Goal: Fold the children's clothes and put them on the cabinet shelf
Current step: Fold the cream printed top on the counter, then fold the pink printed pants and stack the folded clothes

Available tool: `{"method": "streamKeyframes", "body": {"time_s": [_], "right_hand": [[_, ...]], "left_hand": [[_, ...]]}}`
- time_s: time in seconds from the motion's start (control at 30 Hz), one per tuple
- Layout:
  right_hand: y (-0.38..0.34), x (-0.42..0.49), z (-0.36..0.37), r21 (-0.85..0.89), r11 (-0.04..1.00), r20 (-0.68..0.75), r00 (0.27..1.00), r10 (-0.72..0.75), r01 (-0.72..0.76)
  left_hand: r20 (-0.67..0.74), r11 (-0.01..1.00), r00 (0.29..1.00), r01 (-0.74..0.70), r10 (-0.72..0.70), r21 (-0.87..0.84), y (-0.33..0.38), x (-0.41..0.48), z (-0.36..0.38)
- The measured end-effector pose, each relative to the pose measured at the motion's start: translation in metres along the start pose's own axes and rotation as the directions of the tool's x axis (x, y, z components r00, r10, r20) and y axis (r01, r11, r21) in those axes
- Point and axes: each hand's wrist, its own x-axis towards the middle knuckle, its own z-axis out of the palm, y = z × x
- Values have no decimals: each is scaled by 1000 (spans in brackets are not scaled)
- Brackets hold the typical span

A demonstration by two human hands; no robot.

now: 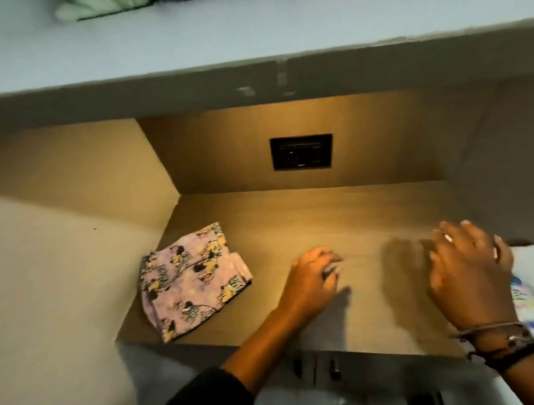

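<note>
A folded pink children's garment (189,280) with a cartoon print lies at the left front of the lit wooden cabinet shelf (308,218). My left hand (312,278) hovers over the shelf's middle, to the right of the garment and apart from it, its fingers loosely curled and holding nothing. Further right, my right hand (469,270) is spread over the shelf with fingers apart, also empty. Both hands are motion-blurred. A white garment with a coloured print (531,291) lies at the far right edge, partly hidden behind my right wrist.
A black socket panel (301,152) sits in the shelf's back wall. A pale blue upper shelf (248,39) overhangs, with folded green and blue clothes (103,5) on it. Beige side walls (69,191) close in the left. Drawer handles (315,368) show below the front edge.
</note>
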Motion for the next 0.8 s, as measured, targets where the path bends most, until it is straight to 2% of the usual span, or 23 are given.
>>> {"method": "streamKeyframes", "body": {"time_s": [0.07, 0.13, 0.17, 0.27, 0.3, 0.37, 0.4, 0.47, 0.57, 0.63, 0.7, 0.8], "right_hand": [[-62, 9, 2, 140, 979, 121, 978, -167, 150], [-128, 17, 19, 313, 921, 333, 882, -334, 231], [-158, 20, 33, 344, 890, 374, 826, -422, 298], [-241, 18, 70, 282, 697, 282, 638, -717, 659], [-261, 14, 78, 263, 629, 271, 570, -776, 731], [-285, 6, 89, 236, 556, 293, 487, -823, 797], [-293, 2, 92, 212, 548, 296, 481, -825, 809], [-301, -4, 97, 177, 568, 276, 513, -813, 804], [-302, -7, 98, 168, 596, 213, 562, -799, 785], [-298, -6, 91, 248, 628, 157, 609, -778, 738], [-291, -6, 76, 376, 655, 69, 685, -726, 656], [-277, -1, 47, 580, 669, 39, 805, -592, 464]], "left_hand": [[-102, 983, 988, 131, -118, 127, -47, -29, -56], [-165, 913, 958, 274, -233, 302, -89, -59, -109], [-162, 866, 949, 313, -271, 389, -106, -73, -130], [-28, 763, 931, 314, -363, 564, -140, -125, -168], [25, 758, 926, 291, -376, 584, -148, -144, -173], [64, 765, 934, 247, -351, 594, -160, -174, -176], [53, 771, 936, 253, -347, 584, -165, -185, -178], [31, 780, 948, 242, -317, 577, -171, -195, -182], [8, 790, 988, 117, -153, 601, -179, -195, -184], [-6, 818, 996, 72, -84, 571, -181, -195, -186], [-37, 857, 998, 61, -49, 512, -183, -192, -186], [-104, 960, 994, 73, -46, 271, -173, -177, -186]]}}
